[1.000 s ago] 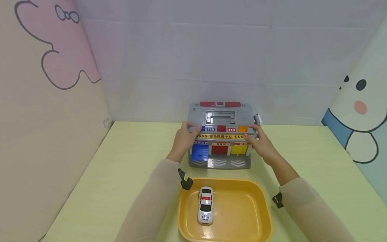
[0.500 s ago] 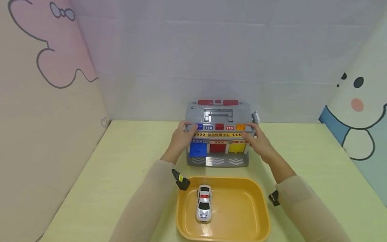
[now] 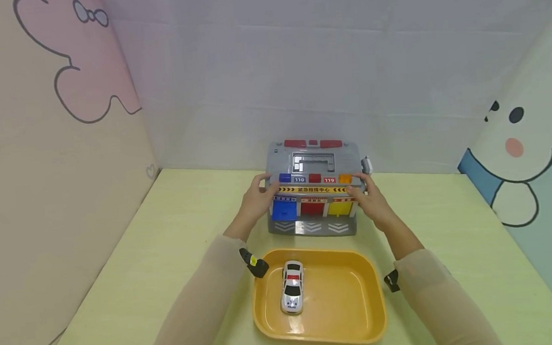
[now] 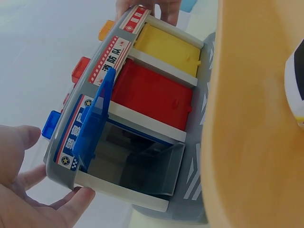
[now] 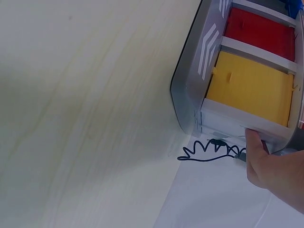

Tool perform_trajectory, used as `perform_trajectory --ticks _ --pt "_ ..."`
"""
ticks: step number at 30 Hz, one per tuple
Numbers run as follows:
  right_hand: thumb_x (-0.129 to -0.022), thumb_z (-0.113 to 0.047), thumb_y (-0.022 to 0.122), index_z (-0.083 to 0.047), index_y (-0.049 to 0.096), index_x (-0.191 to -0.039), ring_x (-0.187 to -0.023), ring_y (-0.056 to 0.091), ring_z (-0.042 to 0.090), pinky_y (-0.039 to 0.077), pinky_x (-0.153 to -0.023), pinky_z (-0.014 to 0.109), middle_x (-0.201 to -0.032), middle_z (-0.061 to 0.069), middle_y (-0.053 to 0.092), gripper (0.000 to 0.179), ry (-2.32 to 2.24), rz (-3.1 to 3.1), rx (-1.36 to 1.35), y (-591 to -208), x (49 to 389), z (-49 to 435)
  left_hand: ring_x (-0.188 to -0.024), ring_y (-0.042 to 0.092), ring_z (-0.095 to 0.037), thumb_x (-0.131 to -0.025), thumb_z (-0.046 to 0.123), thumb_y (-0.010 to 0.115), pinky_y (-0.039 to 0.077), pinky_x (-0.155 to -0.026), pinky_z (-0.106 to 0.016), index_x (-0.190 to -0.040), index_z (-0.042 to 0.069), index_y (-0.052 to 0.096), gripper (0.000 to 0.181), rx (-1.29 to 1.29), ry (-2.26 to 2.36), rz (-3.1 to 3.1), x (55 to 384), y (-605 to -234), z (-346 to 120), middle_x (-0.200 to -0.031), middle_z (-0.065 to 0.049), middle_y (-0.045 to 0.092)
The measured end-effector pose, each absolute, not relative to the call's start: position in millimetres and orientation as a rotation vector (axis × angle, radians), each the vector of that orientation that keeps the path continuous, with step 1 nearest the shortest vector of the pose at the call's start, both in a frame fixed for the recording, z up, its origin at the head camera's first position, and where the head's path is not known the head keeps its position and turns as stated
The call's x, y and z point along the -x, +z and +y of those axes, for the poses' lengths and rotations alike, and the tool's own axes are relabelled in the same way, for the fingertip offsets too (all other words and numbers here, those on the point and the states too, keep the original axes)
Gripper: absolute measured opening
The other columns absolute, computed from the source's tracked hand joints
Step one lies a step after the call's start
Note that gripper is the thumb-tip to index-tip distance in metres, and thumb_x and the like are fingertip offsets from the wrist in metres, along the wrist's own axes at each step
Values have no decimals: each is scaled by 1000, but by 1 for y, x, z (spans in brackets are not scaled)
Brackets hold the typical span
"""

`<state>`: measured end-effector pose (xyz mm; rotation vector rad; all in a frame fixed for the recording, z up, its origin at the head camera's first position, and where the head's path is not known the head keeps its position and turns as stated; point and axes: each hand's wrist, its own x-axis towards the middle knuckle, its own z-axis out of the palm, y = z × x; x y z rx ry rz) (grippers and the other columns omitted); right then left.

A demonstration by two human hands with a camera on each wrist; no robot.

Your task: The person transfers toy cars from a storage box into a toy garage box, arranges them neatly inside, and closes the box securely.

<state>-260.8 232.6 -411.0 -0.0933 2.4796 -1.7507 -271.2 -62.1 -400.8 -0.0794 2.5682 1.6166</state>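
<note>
A grey toy garage (image 3: 349, 159) stands against the back wall with a blue, a red and a yellow door. My left hand (image 3: 255, 199) holds its left front corner; the left wrist view shows one finger beside the blue button (image 4: 51, 124) and another digit against the side wall. The blue door (image 4: 97, 118) is swung up and out, baring a hollow bay. The red door (image 4: 151, 94) and yellow door (image 4: 167, 48) are down. My right hand (image 3: 373, 203) grips the right end, its thumb on the front. In the right wrist view some of its fingers are hidden.
A yellow tray (image 3: 336, 340) sits in front of the garage, between my forearms. A white toy police car (image 3: 292, 288) lies in its left part. A dark coiled cord (image 5: 204, 151) hangs at the garage's right side.
My left thumb has slid left, off the blue button, which shows more fully now. The blue door seems swung slightly higher. My right hand, the tray and the car stay put.
</note>
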Motion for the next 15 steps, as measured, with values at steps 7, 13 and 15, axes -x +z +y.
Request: perform_trajectory --ticks 7,13,15 --pt "-103 -33 48 -9 22 -151 -121 42 42 29 -106 56 -132 28 36 60 -1745 2487 92 -410 262 233 -119 53 -32 -99 46 51 47 -93 -49 -145 21 37 54 84 1626 2588 260 -404 -69 -133 -16 53" --pt "-103 -33 48 -8 21 -151 -121 42 41 29 -106 56 -134 28 36 60 -1751 2481 91 -412 263 234 -120 52 -32 -98 46 53 45 -94 -51 -145 21 38 55 106 1632 2579 251 -407 -74 -132 -15 53" --pt "-103 -33 48 -8 21 -151 -122 41 41 29 -107 56 -134 28 36 60 -1750 2480 94 -413 263 234 -120 52 -33 -98 45 54 45 -94 -52 -145 21 38 55 116 1630 2578 247 -407 -76 -132 -15 54"
